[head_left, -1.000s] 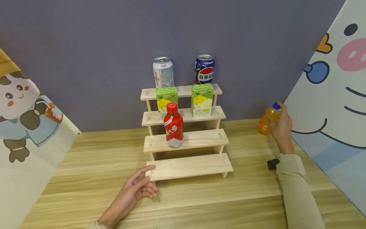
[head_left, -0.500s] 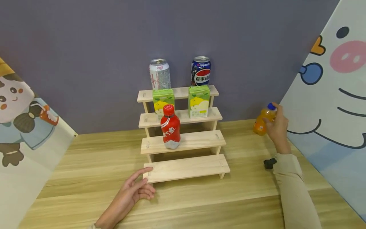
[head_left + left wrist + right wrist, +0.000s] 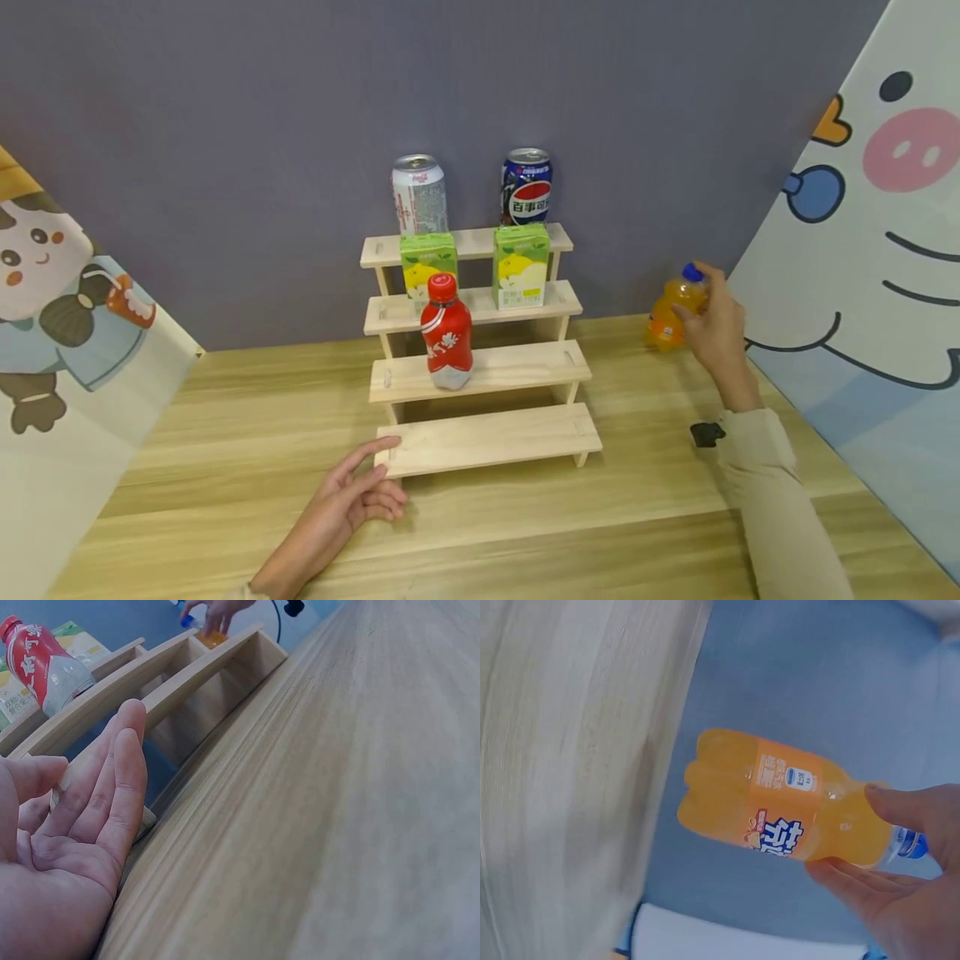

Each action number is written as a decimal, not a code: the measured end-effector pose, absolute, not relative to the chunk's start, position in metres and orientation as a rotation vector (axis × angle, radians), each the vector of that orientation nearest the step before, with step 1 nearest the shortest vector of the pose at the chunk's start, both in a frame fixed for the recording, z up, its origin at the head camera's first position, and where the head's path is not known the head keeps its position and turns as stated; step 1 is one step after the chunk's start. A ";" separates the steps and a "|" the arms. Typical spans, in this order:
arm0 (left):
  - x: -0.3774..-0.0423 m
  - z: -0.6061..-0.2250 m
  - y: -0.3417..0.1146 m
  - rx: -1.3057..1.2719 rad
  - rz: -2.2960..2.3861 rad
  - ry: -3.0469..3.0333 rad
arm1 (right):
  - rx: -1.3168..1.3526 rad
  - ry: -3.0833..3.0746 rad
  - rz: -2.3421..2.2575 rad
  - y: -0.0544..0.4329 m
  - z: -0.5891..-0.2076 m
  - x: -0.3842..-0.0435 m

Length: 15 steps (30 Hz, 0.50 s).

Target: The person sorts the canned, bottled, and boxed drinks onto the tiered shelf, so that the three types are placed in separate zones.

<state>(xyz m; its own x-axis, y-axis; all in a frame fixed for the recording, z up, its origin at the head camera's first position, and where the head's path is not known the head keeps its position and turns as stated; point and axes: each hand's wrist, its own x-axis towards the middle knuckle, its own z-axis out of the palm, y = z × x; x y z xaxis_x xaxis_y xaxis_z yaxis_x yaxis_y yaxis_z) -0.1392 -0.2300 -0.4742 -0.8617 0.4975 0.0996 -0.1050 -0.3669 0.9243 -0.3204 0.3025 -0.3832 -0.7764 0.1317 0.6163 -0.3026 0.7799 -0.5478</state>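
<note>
My right hand (image 3: 716,329) grips a bottle of orange soda (image 3: 670,315) by its upper part, just under the blue cap. The bottle leans a little and is close over the table, right of a wooden step rack (image 3: 487,440). In the right wrist view, thumb and fingers lie on either side of the orange soda bottle (image 3: 780,799). My left hand (image 3: 348,492) pinches the left end of the rack's lowest step between thumb and forefinger, its other fingers below. A red bottle (image 3: 448,337) stands upright on the second step from the bottom, towards the left.
Two green juice cartons (image 3: 522,271) stand on the third step. On the top step are a white can (image 3: 420,196) and a blue cola can (image 3: 527,192). A grey wall (image 3: 262,167) rises behind, and printed cartoon panels (image 3: 885,275) flank the table (image 3: 262,417).
My right hand has moved slightly left with the orange soda bottle, towards the rack. The left hand keeps its hold on the lowest step. The head view shifted slightly.
</note>
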 end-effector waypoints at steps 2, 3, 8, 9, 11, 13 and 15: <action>-0.139 -0.474 -0.230 0.515 2.266 1.497 | 0.195 -2.294 0.825 0.295 -0.378 -0.314; -0.138 -0.474 -0.231 0.516 2.265 1.499 | 0.231 -2.283 0.819 0.292 -0.376 -0.311; -0.138 -0.475 -0.231 0.524 2.271 1.496 | 0.396 -2.235 0.846 0.271 -0.361 -0.295; -0.138 -0.475 -0.230 0.526 2.271 1.497 | 0.419 -2.229 0.851 0.267 -0.358 -0.291; -0.138 -0.475 -0.230 0.525 2.269 1.503 | 0.465 -2.213 0.848 0.259 -0.349 -0.284; -0.138 -0.475 -0.229 0.522 2.268 1.513 | 0.499 -2.202 0.838 0.250 -0.341 -0.277; -0.138 -0.474 -0.229 0.518 2.268 1.519 | 0.528 -2.191 0.826 0.242 -0.332 -0.269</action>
<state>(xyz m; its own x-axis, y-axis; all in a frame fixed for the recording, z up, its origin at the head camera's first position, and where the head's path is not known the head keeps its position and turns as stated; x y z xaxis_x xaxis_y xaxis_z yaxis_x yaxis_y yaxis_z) -0.1376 -0.2289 -0.4743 -0.8674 0.4875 0.1004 -0.0927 -0.3563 0.9298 -0.2690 0.2421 -0.3322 -0.6535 -0.1162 0.7480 -0.5813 0.7100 -0.3975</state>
